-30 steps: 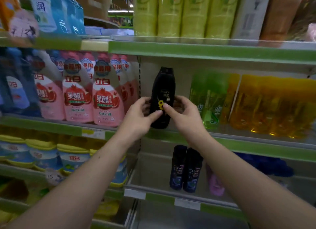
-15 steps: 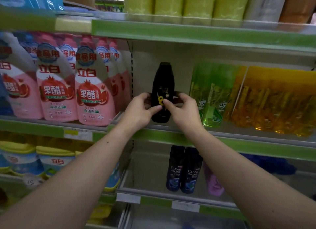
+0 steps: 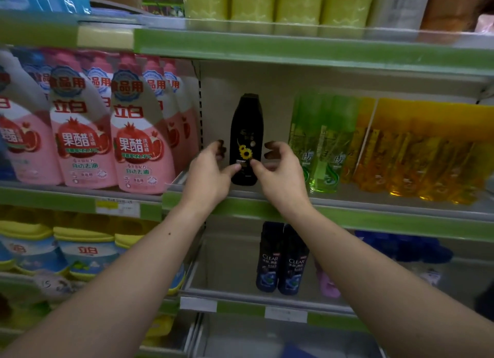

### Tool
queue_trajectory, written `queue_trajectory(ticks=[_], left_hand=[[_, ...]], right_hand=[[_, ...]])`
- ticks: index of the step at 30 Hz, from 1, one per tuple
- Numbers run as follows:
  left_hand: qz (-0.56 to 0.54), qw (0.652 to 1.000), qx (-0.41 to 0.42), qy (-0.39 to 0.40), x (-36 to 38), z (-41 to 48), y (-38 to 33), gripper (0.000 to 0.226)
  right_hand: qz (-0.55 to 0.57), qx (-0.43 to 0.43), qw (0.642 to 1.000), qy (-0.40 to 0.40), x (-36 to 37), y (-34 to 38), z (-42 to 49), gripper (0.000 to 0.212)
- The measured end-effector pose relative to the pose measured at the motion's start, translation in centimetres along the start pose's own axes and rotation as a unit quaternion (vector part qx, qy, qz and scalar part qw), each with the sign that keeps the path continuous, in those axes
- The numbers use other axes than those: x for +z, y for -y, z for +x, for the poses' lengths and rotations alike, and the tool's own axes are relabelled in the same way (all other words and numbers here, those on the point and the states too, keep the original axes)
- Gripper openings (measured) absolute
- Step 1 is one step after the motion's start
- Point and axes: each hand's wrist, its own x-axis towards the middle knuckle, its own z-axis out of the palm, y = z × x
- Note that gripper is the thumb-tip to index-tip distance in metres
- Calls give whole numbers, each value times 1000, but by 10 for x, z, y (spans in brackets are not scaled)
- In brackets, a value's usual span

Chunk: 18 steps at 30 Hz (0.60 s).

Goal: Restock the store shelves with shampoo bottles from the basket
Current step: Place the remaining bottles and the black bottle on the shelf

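Black plastic shampoo bottle with a sunflower label stands upright on the green-edged metal shelf, left grip and right grip slack, thumbs only touching its front, likely squaring its label outward.

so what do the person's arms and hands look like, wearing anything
The left forearm and right forearm are bare to the frame's edge, no sleeves in view. The left hand and right hand wear no gloves; no ring, watch or bracelet shows. One small dark spot marks the left forearm. The fingertips lie in shadow, so nails cannot be judged.
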Motion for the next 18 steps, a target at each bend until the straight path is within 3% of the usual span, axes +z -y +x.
queue_trajectory(ticks=[2, 4, 5, 10, 18], left_hand=[[-30, 996, 47, -68, 0, -18, -3, 43], [-89, 988, 83, -96, 3, -43, -11, 16], [-126, 985, 79, -88, 7, -59, -15, 9], [-233, 973, -1, 6, 63, -139, -17, 31], [-223, 946, -147, 184, 216, -274, 4, 32]], right_hand=[[36, -40, 998, -16, -7, 0, -12, 27], [88, -74, 993, -19, -18, 2, -25, 3], [119, -70, 990, -12, -26, 0, -33, 11], [222, 13, 974, 37, -78, -40, -84, 36], [209, 205, 956, -1, -193, -204, -184, 41]])
